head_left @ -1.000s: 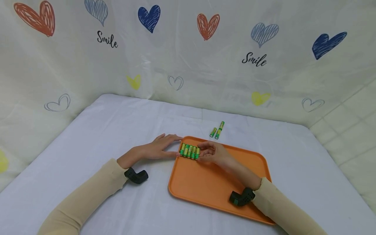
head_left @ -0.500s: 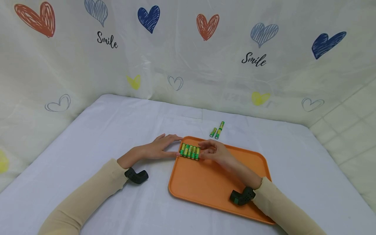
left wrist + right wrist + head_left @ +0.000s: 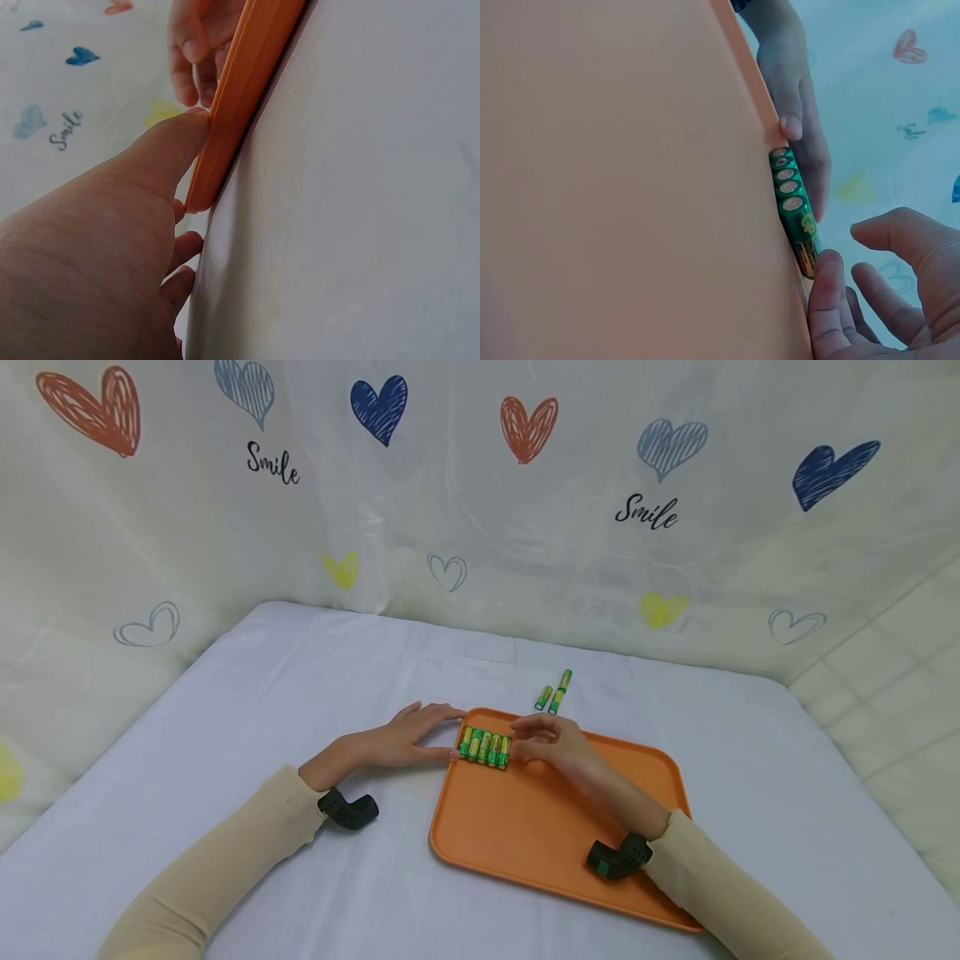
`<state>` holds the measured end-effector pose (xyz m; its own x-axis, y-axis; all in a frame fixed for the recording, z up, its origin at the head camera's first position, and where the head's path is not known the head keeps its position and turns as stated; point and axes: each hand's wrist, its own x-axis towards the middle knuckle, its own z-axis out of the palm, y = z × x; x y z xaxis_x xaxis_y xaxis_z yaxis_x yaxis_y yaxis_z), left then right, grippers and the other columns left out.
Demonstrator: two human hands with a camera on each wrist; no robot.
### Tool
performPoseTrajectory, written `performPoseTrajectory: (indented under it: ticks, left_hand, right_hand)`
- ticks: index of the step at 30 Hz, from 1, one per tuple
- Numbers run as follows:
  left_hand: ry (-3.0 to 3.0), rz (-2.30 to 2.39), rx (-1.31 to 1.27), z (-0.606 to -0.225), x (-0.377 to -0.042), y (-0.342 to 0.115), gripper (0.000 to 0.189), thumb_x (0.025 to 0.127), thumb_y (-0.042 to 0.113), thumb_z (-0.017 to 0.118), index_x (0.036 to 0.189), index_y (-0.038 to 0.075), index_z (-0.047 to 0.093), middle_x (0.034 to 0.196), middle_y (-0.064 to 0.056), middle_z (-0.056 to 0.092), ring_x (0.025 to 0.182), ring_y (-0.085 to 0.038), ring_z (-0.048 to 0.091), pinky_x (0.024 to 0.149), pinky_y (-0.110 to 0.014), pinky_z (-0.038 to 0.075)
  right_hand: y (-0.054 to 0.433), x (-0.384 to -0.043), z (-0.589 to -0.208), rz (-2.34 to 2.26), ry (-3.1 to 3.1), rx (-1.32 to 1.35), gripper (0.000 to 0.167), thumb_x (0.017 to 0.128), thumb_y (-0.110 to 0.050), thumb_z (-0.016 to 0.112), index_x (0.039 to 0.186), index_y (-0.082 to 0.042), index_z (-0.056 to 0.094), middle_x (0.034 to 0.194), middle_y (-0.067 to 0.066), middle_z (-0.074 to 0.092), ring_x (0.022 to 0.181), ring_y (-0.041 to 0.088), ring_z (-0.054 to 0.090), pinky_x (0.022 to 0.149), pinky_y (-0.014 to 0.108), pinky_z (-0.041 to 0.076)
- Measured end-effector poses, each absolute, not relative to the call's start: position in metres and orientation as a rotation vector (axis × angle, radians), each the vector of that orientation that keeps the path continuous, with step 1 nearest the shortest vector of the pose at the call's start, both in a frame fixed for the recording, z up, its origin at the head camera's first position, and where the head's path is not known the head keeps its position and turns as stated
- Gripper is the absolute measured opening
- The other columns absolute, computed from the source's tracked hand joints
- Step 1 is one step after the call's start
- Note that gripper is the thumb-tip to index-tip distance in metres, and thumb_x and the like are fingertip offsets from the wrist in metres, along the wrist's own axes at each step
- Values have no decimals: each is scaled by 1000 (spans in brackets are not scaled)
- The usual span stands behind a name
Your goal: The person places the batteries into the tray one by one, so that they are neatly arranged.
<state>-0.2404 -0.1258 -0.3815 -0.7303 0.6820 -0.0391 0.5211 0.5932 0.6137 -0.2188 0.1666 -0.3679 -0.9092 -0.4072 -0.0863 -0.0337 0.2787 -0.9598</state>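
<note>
Green-and-yellow batteries, five in a row, lie in the far left corner of the orange tray; three loose batteries rest beyond it on white cloth. From the right wrist, round battery ends show; the left wrist view gives instead the tray's outer wall, with a thumb against it. The left hand grasps nothing, thumb and fingers spread; the right hand is ungripped, thumb apart, one fingertip perhaps touching the end battery.

Beige sleeves, curved black wrist cameras
</note>
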Motion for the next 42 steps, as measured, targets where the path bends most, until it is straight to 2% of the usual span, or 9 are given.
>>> performPoseTrajectory:
  ticks: [6,15,19,23,28,36,42]
  left_hand:
    - [2562,852,1012,-383,-241,-125,69,95,48,58,152,18,32,157,-4,31,148,-23,19,120,-50,-1]
    - [2573,840,1019,-382,-241,-126,69,96,47,58,151,16,33,157,-5,31,148,-24,18,120,-50,-1]
    - [2572,843,1028,-383,-241,-127,69,96,48,58,152,16,32,156,-5,31,148,-24,19,119,-51,0]
    - [2575,847,1017,-385,-242,-128,69,95,48,58,152,17,32,157,-4,31,148,-24,18,119,-50,-1]
    - [2568,855,1021,-387,-242,-128,69,95,49,57,152,17,32,156,-3,32,148,-22,19,119,-50,-1]
    - [2576,846,1012,-383,-241,-129,70,95,48,59,152,16,33,157,-5,31,148,-24,19,120,-51,-1]
    - [2572,837,1026,-384,-241,-128,70,95,49,58,152,16,32,157,-5,31,148,-24,19,119,-51,-1]
  right_hand:
    - [170,-221,-366,-1710,2255,-380,41,92,-10,67,128,6,56,124,22,60,89,14,65,79,31,56]
    - [176,-229,-365,-1769,2258,-338,39,91,-13,70,123,6,58,117,14,61,81,16,63,75,30,56]
    - [180,-234,-365,-1763,2303,-314,37,92,-11,68,122,8,59,120,18,61,79,14,63,75,28,55]
    - [183,-240,-363,-1773,2339,-298,39,92,-12,67,123,10,58,119,19,62,84,12,65,76,26,55]
    - [190,-246,-361,-1782,2378,-266,36,93,-13,67,121,9,59,109,13,67,83,14,65,76,27,55]
    - [197,-254,-357,-1737,2484,-254,37,93,-15,68,120,9,60,95,-3,68,79,10,65,74,24,55]
    - [204,-259,-355,-1737,2505,-215,39,92,-15,68,123,8,59,93,-3,68,80,10,65,74,23,54]
